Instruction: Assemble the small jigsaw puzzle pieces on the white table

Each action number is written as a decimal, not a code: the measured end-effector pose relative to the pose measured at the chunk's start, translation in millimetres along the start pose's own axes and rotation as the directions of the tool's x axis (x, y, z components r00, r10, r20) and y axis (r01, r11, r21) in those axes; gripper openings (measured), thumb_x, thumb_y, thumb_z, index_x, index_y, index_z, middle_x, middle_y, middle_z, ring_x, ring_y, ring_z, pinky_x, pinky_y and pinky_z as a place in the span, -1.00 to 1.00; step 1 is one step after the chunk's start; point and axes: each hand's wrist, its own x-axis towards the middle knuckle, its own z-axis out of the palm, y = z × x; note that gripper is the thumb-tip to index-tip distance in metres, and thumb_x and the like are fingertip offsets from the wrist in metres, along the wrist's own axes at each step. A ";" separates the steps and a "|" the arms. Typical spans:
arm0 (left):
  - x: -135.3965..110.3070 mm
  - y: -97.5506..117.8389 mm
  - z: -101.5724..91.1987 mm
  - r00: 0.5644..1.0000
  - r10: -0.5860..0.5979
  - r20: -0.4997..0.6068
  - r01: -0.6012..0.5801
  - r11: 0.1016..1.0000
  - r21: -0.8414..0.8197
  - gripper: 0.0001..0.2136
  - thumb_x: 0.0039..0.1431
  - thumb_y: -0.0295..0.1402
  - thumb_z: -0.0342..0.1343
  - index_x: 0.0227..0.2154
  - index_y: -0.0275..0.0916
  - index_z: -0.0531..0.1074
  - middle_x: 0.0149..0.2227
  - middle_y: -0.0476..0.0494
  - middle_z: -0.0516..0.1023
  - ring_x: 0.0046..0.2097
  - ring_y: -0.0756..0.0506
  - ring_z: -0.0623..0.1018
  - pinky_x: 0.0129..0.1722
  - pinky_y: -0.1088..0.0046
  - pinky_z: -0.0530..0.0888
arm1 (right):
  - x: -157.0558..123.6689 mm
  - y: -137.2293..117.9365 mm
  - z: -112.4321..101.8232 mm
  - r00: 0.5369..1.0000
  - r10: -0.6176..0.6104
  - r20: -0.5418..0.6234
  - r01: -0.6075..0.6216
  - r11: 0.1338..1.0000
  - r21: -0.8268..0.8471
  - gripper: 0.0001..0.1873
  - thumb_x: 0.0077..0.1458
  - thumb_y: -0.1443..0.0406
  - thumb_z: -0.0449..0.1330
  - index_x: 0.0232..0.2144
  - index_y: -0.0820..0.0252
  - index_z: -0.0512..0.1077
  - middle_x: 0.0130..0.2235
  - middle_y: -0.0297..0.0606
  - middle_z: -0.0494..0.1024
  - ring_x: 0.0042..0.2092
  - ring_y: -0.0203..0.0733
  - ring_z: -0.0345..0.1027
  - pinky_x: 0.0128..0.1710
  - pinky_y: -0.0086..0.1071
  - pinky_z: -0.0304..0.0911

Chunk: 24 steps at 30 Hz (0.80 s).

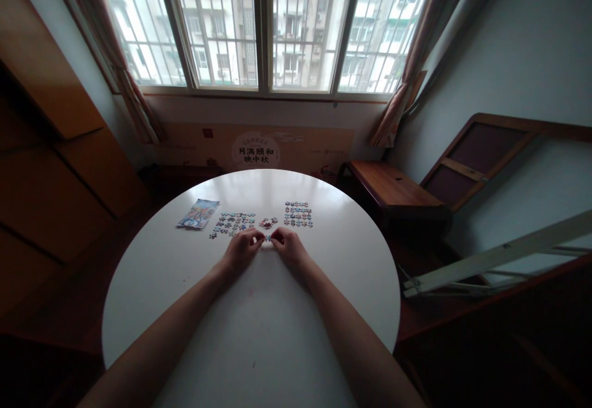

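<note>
Small jigsaw puzzle pieces (268,238) sit between the fingertips of both hands, close above the white table. My left hand (243,246) pinches them from the left side, its thumb and fingers closed. From the right, my right hand (288,244) grips them the same way. Just beyond the fingertips lies a small cluster of puzzle pieces (268,223). Loose pieces (235,223) are spread in rows past my left hand, partly covered by it. More pieces in rows (298,215) lie beyond my right hand.
A blue picture sheet (200,214) lies at the left on the round white table (351,309). Past the table's right edge stand a low wooden bench (393,185) and a folded wooden frame (476,155). A barred window (300,32) is at the back, wooden cabinets (55,180) at left.
</note>
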 end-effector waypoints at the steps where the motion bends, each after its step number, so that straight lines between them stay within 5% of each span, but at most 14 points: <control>1: -0.1 0.3 -0.1 1.000 -0.001 0.000 0.001 1.000 0.005 -0.85 0.12 -0.38 0.06 -0.35 -0.23 0.52 -0.38 -0.06 0.52 -0.47 0.04 0.42 -0.39 0.55 0.36 | -0.2 0.0 0.1 1.000 -0.001 -0.001 0.001 1.000 0.000 -0.93 -0.01 0.39 0.13 -0.44 0.24 0.43 -0.46 -0.32 0.45 -0.41 -0.31 0.26 -0.36 -0.46 0.16; 24: -0.6 4.4 -1.5 1.000 -0.010 0.015 0.010 1.000 0.024 -0.85 0.12 -0.36 0.06 -0.36 -0.23 0.52 -0.38 -0.07 0.52 -0.46 0.03 0.43 -0.39 0.54 0.37 | 0.0 -1.0 -0.4 1.000 0.010 0.014 -0.009 1.000 -0.010 -0.91 -0.02 0.39 0.11 -0.43 0.23 0.42 -0.47 -0.33 0.43 -0.42 -0.32 0.23 -0.38 -0.47 0.14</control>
